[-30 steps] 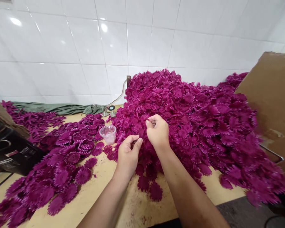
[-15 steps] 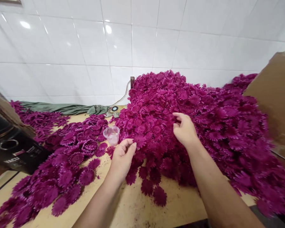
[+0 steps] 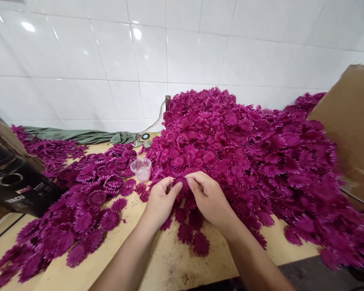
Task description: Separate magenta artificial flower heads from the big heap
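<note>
A big heap of magenta fabric flowers (image 3: 248, 153) covers the right half of the wooden table (image 3: 170, 262). At the heap's near edge my left hand (image 3: 161, 200) and my right hand (image 3: 208, 198) meet, fingertips pinched together on one magenta flower (image 3: 181, 184). Both hands are closed on it. A flatter spread of the same flowers (image 3: 87, 202) lies to the left of my left hand. A small clear plastic cup (image 3: 141, 169) stands just beyond my left hand, between the two piles.
A black box with white lettering (image 3: 15, 188) sits at the left edge. A brown cardboard flap (image 3: 348, 121) rises at the right. A green cloth (image 3: 79, 136) and a cable lie along the white tiled wall. Loose flowers lie near the table's front edge.
My right hand came back from the heap, down and to the left, and joined my left hand. Both now pinch one flower together.
</note>
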`<state>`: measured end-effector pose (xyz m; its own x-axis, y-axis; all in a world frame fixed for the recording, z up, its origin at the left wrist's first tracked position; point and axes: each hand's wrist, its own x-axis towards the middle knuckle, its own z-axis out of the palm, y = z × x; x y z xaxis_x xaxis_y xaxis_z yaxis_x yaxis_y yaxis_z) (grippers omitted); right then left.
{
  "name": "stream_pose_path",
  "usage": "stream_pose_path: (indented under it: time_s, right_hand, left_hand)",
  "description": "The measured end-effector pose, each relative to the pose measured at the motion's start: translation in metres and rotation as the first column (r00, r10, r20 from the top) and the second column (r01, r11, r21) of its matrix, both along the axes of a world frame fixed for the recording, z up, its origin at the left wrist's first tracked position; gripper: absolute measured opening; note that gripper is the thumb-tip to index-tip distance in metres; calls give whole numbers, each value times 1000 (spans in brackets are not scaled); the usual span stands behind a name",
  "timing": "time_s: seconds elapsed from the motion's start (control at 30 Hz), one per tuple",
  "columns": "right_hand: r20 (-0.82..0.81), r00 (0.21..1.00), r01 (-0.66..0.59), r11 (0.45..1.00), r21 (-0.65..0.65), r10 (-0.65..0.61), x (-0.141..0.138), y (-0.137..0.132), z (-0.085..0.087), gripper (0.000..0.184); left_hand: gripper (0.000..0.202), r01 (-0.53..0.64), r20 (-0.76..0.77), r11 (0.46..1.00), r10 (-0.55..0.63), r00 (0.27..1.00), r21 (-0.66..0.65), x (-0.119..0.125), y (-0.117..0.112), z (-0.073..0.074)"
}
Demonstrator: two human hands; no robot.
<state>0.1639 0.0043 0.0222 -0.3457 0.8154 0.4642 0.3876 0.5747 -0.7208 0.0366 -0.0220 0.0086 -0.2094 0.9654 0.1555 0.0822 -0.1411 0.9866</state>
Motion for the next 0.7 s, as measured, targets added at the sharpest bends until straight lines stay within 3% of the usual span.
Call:
stream_pose_path:
  time_s: [0.17, 0.27, 0.33, 0.47, 0.57, 0.7]
  right_hand:
    - [-89, 995, 40, 997, -72, -46, 3, -4, 1, 18]
    - [-96, 992, -94, 977, -193, 76, 2, -3, 1, 14]
    - [-159, 972, -214, 926, -312, 171, 2, 0, 0, 13]
    - [-260, 949, -280, 860, -427, 180, 4, 5, -5, 11]
    - [-251, 960, -225, 878, -421, 126, 6, 4, -6, 8]
    - [-229, 971, -147, 924, -352, 67, 5, 1, -5, 14]
  left_hand:
    - [37, -25, -81, 1000, 25, 996, 5, 3, 2, -1]
    - [41, -4, -49, 1000, 4, 999, 1, 6, 4, -3]
    - [43, 26, -15, 1000, -26, 1000, -13, 6, 5, -5]
    - [48, 110, 80, 993, -105, 991, -50, 7, 1, -8]
    - [50, 134, 120, 990, -127, 985, -46, 7, -3, -7]
    - [43, 141, 48, 989, -143, 989, 47, 7, -4, -4]
